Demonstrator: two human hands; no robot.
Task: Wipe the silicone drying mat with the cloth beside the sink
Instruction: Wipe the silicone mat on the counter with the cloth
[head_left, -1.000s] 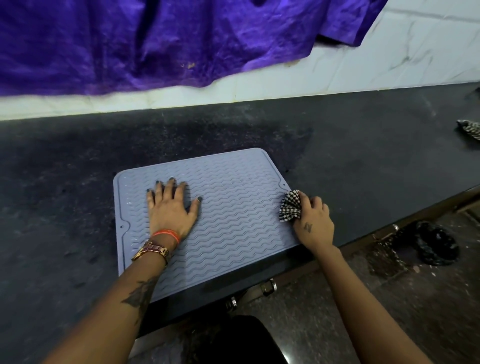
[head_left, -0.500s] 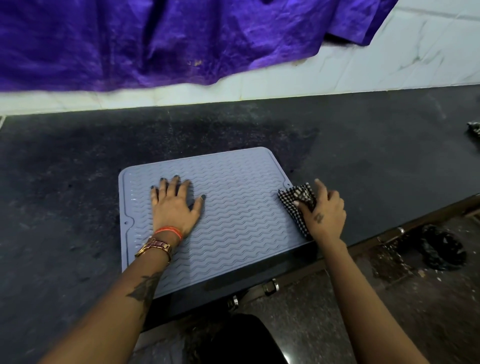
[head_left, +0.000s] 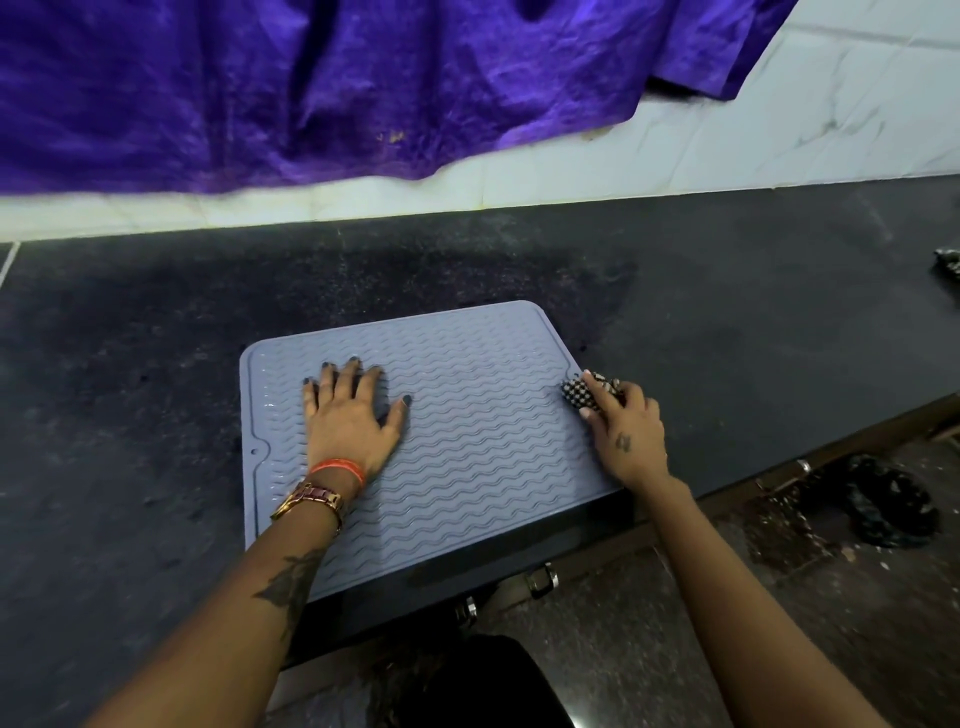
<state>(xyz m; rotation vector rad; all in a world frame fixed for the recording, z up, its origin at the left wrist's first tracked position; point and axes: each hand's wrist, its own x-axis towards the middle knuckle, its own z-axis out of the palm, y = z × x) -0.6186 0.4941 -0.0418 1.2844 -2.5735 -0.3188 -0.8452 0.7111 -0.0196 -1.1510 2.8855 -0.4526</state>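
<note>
A grey-blue silicone drying mat (head_left: 467, 447) with a wavy ribbed surface lies on the dark stone counter (head_left: 130, 415), its near edge at the counter's front. My left hand (head_left: 353, 415) rests flat on the mat's left half, fingers spread, holding nothing. At the mat's right edge my right hand (head_left: 626, 436) grips a bunched black-and-white checked cloth (head_left: 584, 392), which presses on the mat's rim. Part of the cloth is hidden under my fingers.
A purple cloth (head_left: 363, 88) hangs over the white tiled wall behind the counter. A second checked cloth (head_left: 948, 262) peeks in at the counter's far right. Below the counter edge, a dark bundle (head_left: 878, 509) lies on the floor.
My right hand has bunched the cloth tighter and drawn it slightly back along the mat's right edge. My left hand has stayed flat on the mat.
</note>
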